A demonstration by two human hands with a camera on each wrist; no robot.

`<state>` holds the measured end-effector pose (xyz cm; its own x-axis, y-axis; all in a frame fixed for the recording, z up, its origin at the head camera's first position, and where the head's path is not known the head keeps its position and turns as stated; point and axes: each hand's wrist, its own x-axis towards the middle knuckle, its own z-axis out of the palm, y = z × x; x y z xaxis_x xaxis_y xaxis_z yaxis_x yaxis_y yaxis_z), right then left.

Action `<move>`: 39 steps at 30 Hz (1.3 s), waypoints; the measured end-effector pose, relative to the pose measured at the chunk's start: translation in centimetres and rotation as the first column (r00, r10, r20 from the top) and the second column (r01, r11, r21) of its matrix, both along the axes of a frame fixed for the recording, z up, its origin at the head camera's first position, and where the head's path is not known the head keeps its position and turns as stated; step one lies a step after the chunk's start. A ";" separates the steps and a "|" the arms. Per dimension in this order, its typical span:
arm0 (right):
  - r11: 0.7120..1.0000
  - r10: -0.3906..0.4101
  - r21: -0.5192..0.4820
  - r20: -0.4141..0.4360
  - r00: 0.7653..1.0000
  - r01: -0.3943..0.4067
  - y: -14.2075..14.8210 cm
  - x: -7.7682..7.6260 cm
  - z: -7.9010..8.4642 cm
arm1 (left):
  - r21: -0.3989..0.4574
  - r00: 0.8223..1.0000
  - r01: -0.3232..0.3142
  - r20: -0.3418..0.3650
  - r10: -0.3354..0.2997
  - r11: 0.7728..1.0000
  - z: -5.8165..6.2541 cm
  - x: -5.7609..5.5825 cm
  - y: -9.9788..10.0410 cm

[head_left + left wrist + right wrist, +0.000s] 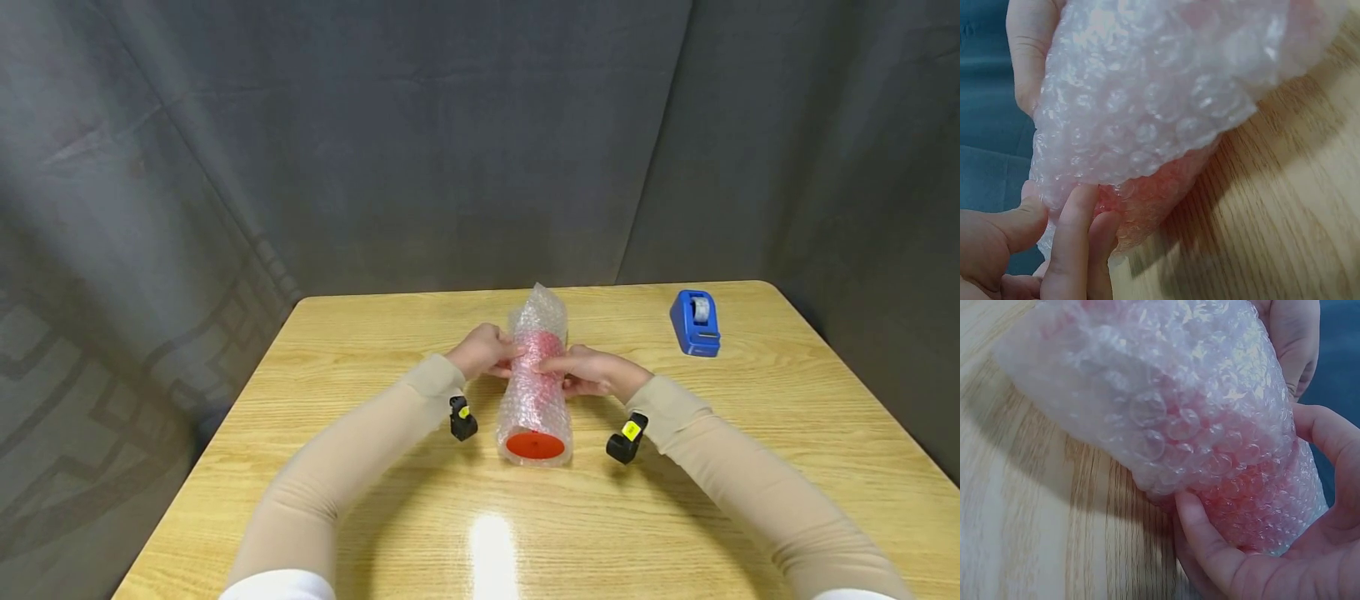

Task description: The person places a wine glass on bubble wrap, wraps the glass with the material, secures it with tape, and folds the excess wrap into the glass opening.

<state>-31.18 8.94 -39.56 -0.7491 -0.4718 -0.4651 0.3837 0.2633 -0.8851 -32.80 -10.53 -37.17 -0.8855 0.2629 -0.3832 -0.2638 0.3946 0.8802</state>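
A red, roughly cylindrical object with a round red end lies wrapped in clear bubble wrap at the middle of the table, that end facing me. My left hand grips the roll from its left side, thumb and fingers on the wrap. From the right side my right hand holds it, the thumb lying across the top. Close up in the left wrist view, the left fingers touch the edge of the bubble wrap. In the right wrist view the right hand curls round the wrap.
A blue tape dispenser with a roll of tape stands at the back right of the wooden table. Grey curtains hang behind the table and along its sides.
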 end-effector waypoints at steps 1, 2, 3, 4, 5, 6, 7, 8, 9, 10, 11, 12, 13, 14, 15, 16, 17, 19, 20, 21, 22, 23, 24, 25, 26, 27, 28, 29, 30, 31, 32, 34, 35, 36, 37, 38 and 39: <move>1.000 -0.002 0.002 0.000 1.000 0.002 0.0 0.0 0.0 | 0.010 1.000 -0.008 0.012 0.007 1.000 -0.1 -0.1 -0.1; 1.000 -0.002 0.001 0.000 1.000 0.002 0.0 0.0 0.0 | 0.025 1.000 -0.016 0.027 0.015 1.000 -0.1 -0.1 -0.1; 1.000 -0.004 0.000 0.003 1.000 0.004 0.0 0.0 -0.1 | 0.035 0.999 -0.024 0.041 0.022 0.999 -0.2 -0.2 -0.2; 1.000 -0.004 -0.002 0.006 1.000 0.004 0.1 -0.1 -0.1 | 0.039 0.998 -0.028 0.055 0.025 0.999 -0.2 -0.2 -0.3; 1.000 -0.004 -0.003 0.006 1.000 0.004 0.1 -0.1 -0.1 | 0.049 0.997 -0.032 0.072 0.029 0.998 -0.2 -0.2 -0.3; 1.000 -0.002 -0.005 0.007 1.000 0.002 0.1 -0.1 -0.2 | 0.047 0.996 -0.034 0.081 0.030 0.998 -0.2 -0.2 -0.3; 1.000 -0.001 -0.010 0.009 1.000 0.001 0.1 -0.1 -0.2 | 0.050 0.995 -0.035 0.090 0.030 0.998 -0.2 -0.2 -0.4; 1.000 0.000 -0.014 0.010 1.000 0.001 0.2 -0.1 -0.2 | 0.052 0.995 -0.034 0.096 0.029 0.998 -0.2 -0.2 -0.4; 1.000 0.001 -0.018 0.010 1.000 -0.001 0.2 -0.1 -0.1 | 0.050 0.995 -0.031 0.097 0.026 0.998 -0.2 -0.3 -0.4; 1.000 0.001 -0.021 0.009 1.000 -0.001 0.2 0.0 -0.1 | 0.052 0.995 -0.026 0.098 0.021 0.998 -0.3 -0.2 -0.4; 1.000 0.000 -0.022 0.009 1.000 0.001 0.3 0.0 -0.1 | 0.059 0.995 -0.024 0.101 0.018 0.998 -0.3 -0.3 -0.4; 1.000 -0.003 -0.022 0.009 1.000 0.003 0.3 0.0 0.0 | 0.057 0.995 -0.021 0.099 0.015 0.998 -0.3 -0.2 -0.4; 1.000 -0.005 -0.022 0.009 1.000 0.005 0.3 0.1 0.1 | 0.060 0.995 -0.020 0.101 0.013 0.998 -0.3 -0.2 -0.4; 1.000 -0.004 -0.020 0.007 1.000 0.004 0.4 0.1 0.1 | 0.062 0.995 -0.019 0.103 0.013 0.998 -0.2 -0.2 -0.4; 1.000 -0.004 -0.019 0.006 1.000 0.004 0.4 0.1 0.2 | 0.063 0.994 -0.020 0.105 0.013 0.998 -0.2 -0.2 -0.4; 1.000 -0.005 -0.015 0.005 1.000 0.005 0.4 0.1 0.2 | 0.063 0.994 -0.021 0.106 0.014 0.998 -0.2 -0.2 -0.4; 1.000 -0.004 -0.013 0.005 1.000 0.004 0.4 0.1 0.2 | 0.060 0.994 -0.023 0.108 0.016 0.998 -0.2 -0.2 -0.4; 1.000 -0.001 -0.012 0.007 1.000 0.001 0.4 0.1 0.2 | 0.060 0.994 -0.023 0.112 0.016 0.998 -0.2 -0.2 -0.3; 1.000 0.001 -0.013 0.011 1.000 -0.001 0.4 0.1 0.2 | 0.064 0.993 -0.022 0.116 0.014 0.998 -0.2 -0.2 -0.3; 1.000 0.001 -0.015 0.015 1.000 -0.001 0.4 0.0 0.1 | 0.068 0.993 -0.018 0.117 0.010 0.998 -0.2 -0.2 -0.3; 1.000 0.002 -0.016 0.016 1.000 -0.002 0.4 0.0 0.1 | 0.069 0.993 -0.014 0.119 0.006 0.997 -0.2 -0.2 -0.3; 1.000 0.003 -0.020 0.017 1.000 -0.003 0.4 0.0 0.1 | 0.069 0.993 -0.010 0.121 0.001 0.998 -0.2 -0.2 -0.4; 1.000 0.001 -0.024 0.020 1.000 0.000 0.3 0.0 0.0 | 0.071 0.993 -0.007 0.122 -0.002 0.997 -0.1 -0.2 -0.4; 1.000 -0.003 -0.028 0.021 1.000 0.004 0.3 0.0 0.0 | 0.072 0.992 -0.005 0.124 -0.004 0.997 -0.1 -0.2 -0.4; 1.000 -0.006 -0.028 0.018 1.000 0.006 0.3 0.0 0.0 | 0.069 0.992 -0.002 0.124 -0.007 0.998 -0.1 -0.2 -0.4; 1.000 -0.007 -0.024 0.013 1.000 0.008 0.3 0.0 -0.1 | 0.064 0.992 0.002 0.123 -0.010 0.998 -0.1 -0.2 -0.4; 1.000 -0.016 -0.010 0.010 1.000 0.016 0.3 0.0 -0.1 | 0.061 0.992 0.005 0.124 -0.013 0.998 0.0 -0.2 -0.5; 1.000 -0.020 0.013 -0.004 1.000 0.020 0.3 0.0 -0.1 | 0.057 0.992 0.009 0.123 -0.016 0.998 0.0 -0.2 -0.5; 0.999 -0.022 0.049 -0.027 0.999 0.023 0.4 0.0 -0.1 | 0.057 0.992 0.013 0.123 -0.020 0.998 0.0 -0.2 -0.5; 0.996 -0.019 0.083 -0.050 0.999 0.023 0.4 0.0 0.0 | 0.058 0.992 0.016 0.123 -0.024 0.998 -0.1 -0.2 -0.6; 0.993 -0.010 0.113 -0.075 0.997 0.018 0.4 0.0 0.0 | 0.058 0.992 0.021 0.122 -0.028 0.998 -0.1 -0.3 -0.6; 0.988 -0.011 0.152 -0.102 0.995 0.026 0.4 0.0 0.2 | 0.059 0.992 0.029 0.117 -0.036 0.998 -0.1 -0.3 -0.6; 0.988 -0.005 0.155 -0.110 0.994 0.022 0.4 0.0 0.4 | 0.060 0.993 0.031 0.116 -0.038 0.998 -0.2 -0.4 -0.6; 0.989 -0.004 0.145 -0.107 0.994 0.020 0.4 0.0 0.5 | 0.062 0.992 0.033 0.117 -0.040 0.998 -0.2 -0.4 -0.6; 0.992 -0.007 0.122 -0.090 0.996 0.018 0.4 0.0 0.6 | 0.062 0.992 0.034 0.117 -0.041 0.997 -0.2 -0.4 -0.6; 0.995 -0.009 0.102 -0.073 0.997 0.016 0.4 0.0 0.7 | 0.060 0.992 0.035 0.116 -0.042 0.998 -0.1 -0.4 -0.6; 0.996 -0.021 0.080 -0.046 0.999 0.025 0.4 0.1 0.9 | 0.060 0.992 0.037 0.116 -0.044 0.997 -0.1 -0.4 -0.6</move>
<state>-31.13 9.31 -38.71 -0.7806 -0.4162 -0.4662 0.3504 0.3262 -0.8780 -33.21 -11.10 -37.29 -0.8237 0.3223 -0.4664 -0.3510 0.3560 0.8660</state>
